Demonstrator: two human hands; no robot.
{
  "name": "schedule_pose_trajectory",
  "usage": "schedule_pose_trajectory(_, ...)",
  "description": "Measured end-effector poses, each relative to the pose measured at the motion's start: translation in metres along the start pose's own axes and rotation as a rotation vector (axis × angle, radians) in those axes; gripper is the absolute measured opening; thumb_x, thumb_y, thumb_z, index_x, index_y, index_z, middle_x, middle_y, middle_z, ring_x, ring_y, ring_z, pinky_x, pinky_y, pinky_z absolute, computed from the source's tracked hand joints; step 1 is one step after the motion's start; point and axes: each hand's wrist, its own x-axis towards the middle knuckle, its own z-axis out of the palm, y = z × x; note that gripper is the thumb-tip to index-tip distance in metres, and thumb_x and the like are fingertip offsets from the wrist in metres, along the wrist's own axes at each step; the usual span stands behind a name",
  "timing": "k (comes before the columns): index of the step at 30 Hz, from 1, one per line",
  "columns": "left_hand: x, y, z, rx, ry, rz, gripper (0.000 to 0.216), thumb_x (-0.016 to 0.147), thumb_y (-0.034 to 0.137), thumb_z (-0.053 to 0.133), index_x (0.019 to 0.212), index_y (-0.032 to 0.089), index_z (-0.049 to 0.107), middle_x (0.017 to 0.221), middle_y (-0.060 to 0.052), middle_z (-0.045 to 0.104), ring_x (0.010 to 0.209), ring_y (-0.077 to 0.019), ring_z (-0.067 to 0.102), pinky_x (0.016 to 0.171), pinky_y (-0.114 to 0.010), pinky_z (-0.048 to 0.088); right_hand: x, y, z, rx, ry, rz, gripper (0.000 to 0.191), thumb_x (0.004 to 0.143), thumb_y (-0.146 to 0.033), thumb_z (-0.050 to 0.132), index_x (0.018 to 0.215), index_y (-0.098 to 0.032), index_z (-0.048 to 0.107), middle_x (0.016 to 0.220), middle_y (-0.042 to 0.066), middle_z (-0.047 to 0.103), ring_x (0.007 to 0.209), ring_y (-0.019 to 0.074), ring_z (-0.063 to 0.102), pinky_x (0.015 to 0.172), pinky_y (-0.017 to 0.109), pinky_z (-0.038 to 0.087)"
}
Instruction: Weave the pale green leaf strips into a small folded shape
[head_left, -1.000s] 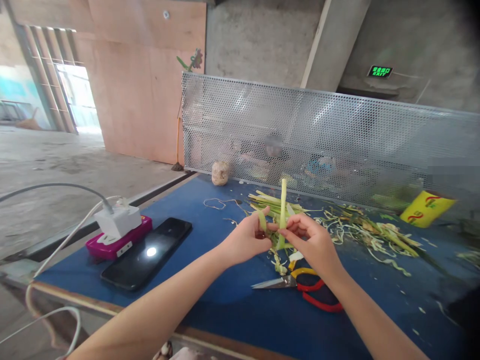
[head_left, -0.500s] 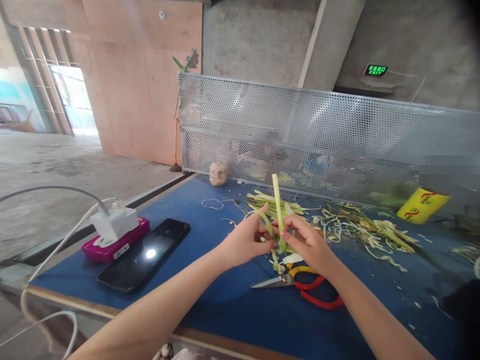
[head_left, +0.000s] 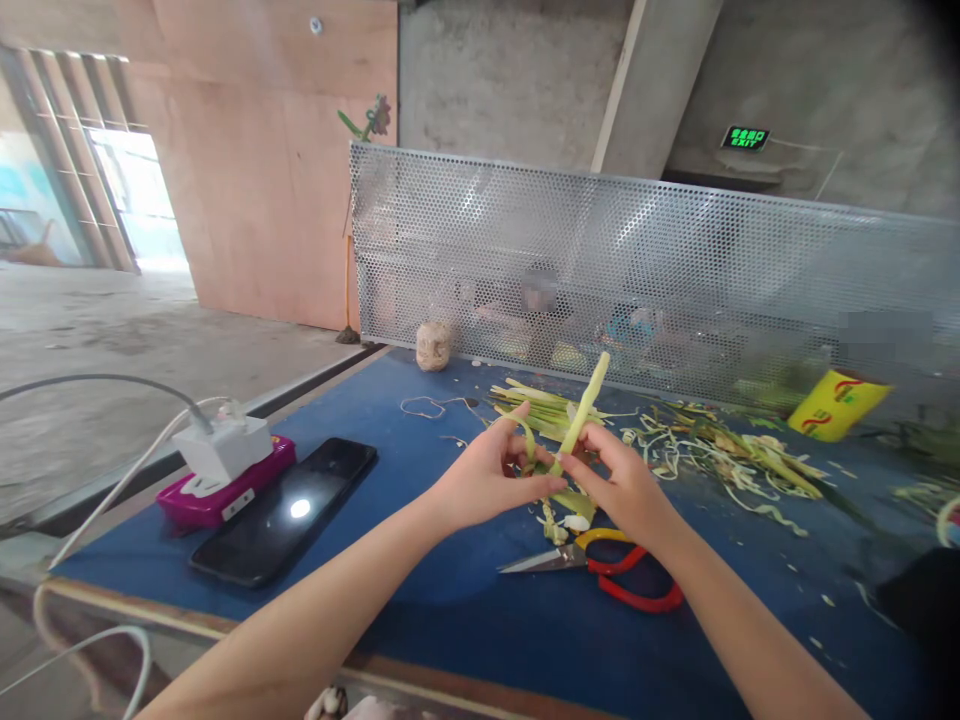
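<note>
Over the blue table (head_left: 420, 420), my left hand (head_left: 491, 475) and my right hand (head_left: 626, 485) meet on a pale green leaf strip (head_left: 581, 412). Both pinch its lower end, and the free end leans up and to the right. A short loop of the strip curls over my left fingers. Just below my right hand lie scissors (head_left: 600, 570) with red and yellow handles, blades pointing left. Behind the hands is a pile of green strips and trimmings (head_left: 712, 455).
A black phone (head_left: 289, 510) lies at the left, next to a pink box (head_left: 225, 490) with a white charger and cables on it. A ball of twine (head_left: 433, 345) and a perforated metal screen (head_left: 652, 270) stand at the back. A yellow packet (head_left: 840, 405) sits far right.
The strip stood nearly upright before; its free end now tilts to the right. Both hands stayed together in the same place, fingers shifting slightly.
</note>
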Motion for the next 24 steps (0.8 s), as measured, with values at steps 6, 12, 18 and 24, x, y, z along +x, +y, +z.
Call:
schedule_pose_trajectory(6,0.003,-0.003,-0.003,0.085,0.063,-0.032,0.084,0.065,0.019,0.065,0.134,0.013,0.018,0.079,-0.003,0.061,0.072,-0.0137,0.058,0.067,-0.029,0.044,0.001,0.004,-0.004,0.081,-0.091,0.108,0.019,0.079,-0.037,0.049,0.087,-0.02,0.046,0.051,-0.007,0.038,0.045,0.01,0.038,0.044,0.022,0.033)
schedule_pose_trajectory(12,0.007,-0.01,-0.009,0.141,0.198,-0.092,0.077,0.06,0.023,0.069,0.125,0.011,0.03,0.074,-0.001,0.06,0.06,-0.0111,0.054,0.056,-0.024,0.041,-0.011,-0.001,-0.037,-0.21,-0.235,0.065,0.018,0.081,-0.034,0.047,0.069,-0.023,0.055,0.057,-0.003,0.053,0.048,0.0114,0.045,0.045,0.024,0.035)
schedule_pose_trajectory(18,0.006,-0.009,-0.007,0.162,0.099,-0.073,0.042,0.056,0.022,0.07,0.091,0.013,0.049,0.067,0.001,0.058,0.058,-0.0101,0.052,0.053,-0.021,0.039,0.002,-0.04,-0.034,-0.062,-0.33,-0.132,0.014,0.082,-0.026,0.047,0.073,-0.022,0.057,0.078,0.002,0.06,0.073,0.0148,0.055,0.065,0.027,0.044)
schedule_pose_trajectory(24,0.002,0.001,0.0,0.184,-0.013,0.006,0.026,0.063,0.024,0.064,0.084,0.012,0.054,0.069,0.0,0.057,0.064,-0.0111,0.052,0.059,-0.022,0.041,0.03,-0.036,-0.019,0.133,-0.502,0.081,0.025,0.085,-0.037,0.041,0.078,-0.02,0.059,0.073,0.002,0.06,0.066,0.0143,0.054,0.06,0.026,0.043)
